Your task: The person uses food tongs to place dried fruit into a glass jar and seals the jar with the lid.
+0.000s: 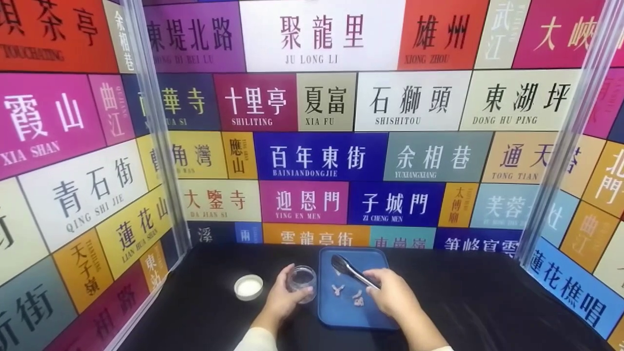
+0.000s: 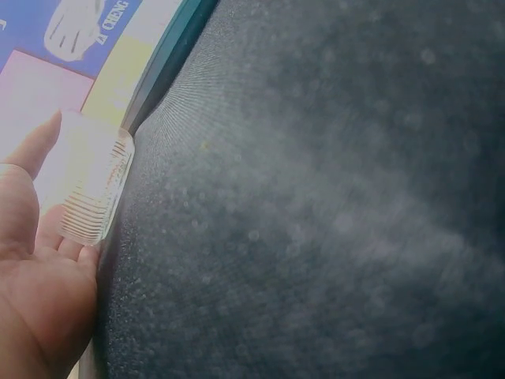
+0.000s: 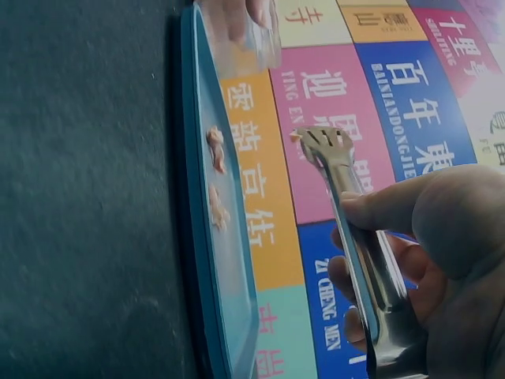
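Note:
In the head view my left hand (image 1: 282, 298) grips a clear, round, open-topped jar (image 1: 303, 279) just left of the blue tray (image 1: 336, 316). The ridged side of the jar (image 2: 99, 193) shows washed out in the left wrist view. My right hand (image 1: 392, 295) holds metal tongs (image 1: 358, 274) between thumb and fingers, their head over the tray's upper part. A tiny pinkish bit (image 3: 296, 136) shows at the tips of the tongs in the right wrist view. Small pale-pink pieces (image 3: 215, 150) lie on the tray below.
A round white lid or shallow dish (image 1: 248, 287) lies on the black tablecloth (image 1: 209, 302), left of the jar. Clear upright panel edges (image 1: 161, 122) stand at left and right. Behind the table rises a wall of colourful printed signs (image 1: 317, 156).

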`<state>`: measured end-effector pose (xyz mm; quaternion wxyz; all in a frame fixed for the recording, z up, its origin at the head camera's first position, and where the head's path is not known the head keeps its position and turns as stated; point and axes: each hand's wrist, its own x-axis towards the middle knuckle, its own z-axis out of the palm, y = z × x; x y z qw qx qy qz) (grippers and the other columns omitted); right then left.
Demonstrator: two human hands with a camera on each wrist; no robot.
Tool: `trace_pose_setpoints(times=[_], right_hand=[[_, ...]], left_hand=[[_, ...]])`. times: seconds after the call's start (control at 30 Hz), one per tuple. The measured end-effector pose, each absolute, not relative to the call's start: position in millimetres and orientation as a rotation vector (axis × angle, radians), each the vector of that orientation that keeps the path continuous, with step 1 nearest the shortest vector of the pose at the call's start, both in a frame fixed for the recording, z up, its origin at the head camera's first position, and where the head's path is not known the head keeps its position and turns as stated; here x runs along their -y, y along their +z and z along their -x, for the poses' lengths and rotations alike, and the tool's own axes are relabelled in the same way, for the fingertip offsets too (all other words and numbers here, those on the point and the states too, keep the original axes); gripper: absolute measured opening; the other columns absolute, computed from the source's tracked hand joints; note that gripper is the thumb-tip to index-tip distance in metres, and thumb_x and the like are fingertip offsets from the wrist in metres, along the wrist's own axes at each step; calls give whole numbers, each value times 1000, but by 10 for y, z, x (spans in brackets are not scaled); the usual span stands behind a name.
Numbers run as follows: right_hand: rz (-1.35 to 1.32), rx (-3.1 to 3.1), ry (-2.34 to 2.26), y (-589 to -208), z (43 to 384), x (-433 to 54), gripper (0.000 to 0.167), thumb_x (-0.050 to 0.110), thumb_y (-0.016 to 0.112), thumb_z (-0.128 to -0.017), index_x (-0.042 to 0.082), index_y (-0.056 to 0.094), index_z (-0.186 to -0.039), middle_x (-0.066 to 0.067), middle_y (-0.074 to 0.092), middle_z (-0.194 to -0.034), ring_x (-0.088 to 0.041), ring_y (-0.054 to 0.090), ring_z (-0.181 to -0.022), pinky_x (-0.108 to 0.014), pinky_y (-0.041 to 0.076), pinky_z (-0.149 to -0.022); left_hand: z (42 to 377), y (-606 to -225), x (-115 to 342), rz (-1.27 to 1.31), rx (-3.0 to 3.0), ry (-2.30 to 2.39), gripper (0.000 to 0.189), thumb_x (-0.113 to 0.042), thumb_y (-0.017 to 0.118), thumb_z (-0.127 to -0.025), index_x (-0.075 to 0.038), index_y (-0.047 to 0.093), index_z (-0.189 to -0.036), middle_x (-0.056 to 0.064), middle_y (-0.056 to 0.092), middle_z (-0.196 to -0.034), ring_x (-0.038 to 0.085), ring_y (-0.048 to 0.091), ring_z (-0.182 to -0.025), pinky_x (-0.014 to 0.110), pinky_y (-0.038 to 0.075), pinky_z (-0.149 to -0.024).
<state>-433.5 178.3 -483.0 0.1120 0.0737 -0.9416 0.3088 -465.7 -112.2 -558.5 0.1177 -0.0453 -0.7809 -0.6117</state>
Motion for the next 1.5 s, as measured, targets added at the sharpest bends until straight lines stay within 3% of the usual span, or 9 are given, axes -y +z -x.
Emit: trace_pose_setpoints(times=[0.23,0.33,0.43,0.7,1.1,1.5], right_hand=[[-299,2672,924,-4863,4278,-1610,33,10,80,-93,19,79,-125,-7,76,-123,-30,73,-118,-56,56,-109],[-344,2659,997,-4895,4267,-1534,34,8,78,-94,18,78,-127,-6,74,-115,-19,76,-95,-41,65,-90],[-373,2662,1039,-4916,4258,-1470,36,7,77,-95,18,76,-129,-4,70,-109,-10,71,-78,-29,62,-72],[-409,2629,928,-4982,4234,-1342,34,14,81,-92,23,79,-125,1,76,-113,-24,72,-110,-55,59,-100],[-480,2576,915,-5034,4218,-1271,30,18,81,-94,24,80,-122,5,75,-108,-20,72,-103,-52,61,-97],[-468,2633,915,-5034,4216,-1287,45,17,83,-90,18,75,-134,-2,75,-115,-20,69,-102,-50,61,-95]], left_hand=[[4645,-5572,1127,142,2284,-1781,91,-18,91,-83,-7,44,-159,25,50,-162,46,52,-145,63,37,-126],[4632,-5564,1135,143,2276,-1798,90,-17,90,-83,-6,43,-160,25,50,-162,46,52,-146,62,37,-127],[4627,-5561,1140,147,2276,-1791,90,-17,90,-83,-6,43,-159,26,52,-161,46,53,-144,63,38,-126],[4619,-5555,1134,162,2284,-1781,90,-17,90,-83,-6,44,-159,25,53,-160,45,55,-143,62,39,-125],[4621,-5548,1125,166,2289,-1797,90,-18,89,-84,-6,42,-160,26,52,-160,47,57,-139,63,43,-122],[4623,-5545,1108,169,2266,-1821,90,-15,89,-84,-3,41,-160,28,50,-161,49,52,-145,63,37,-127]])
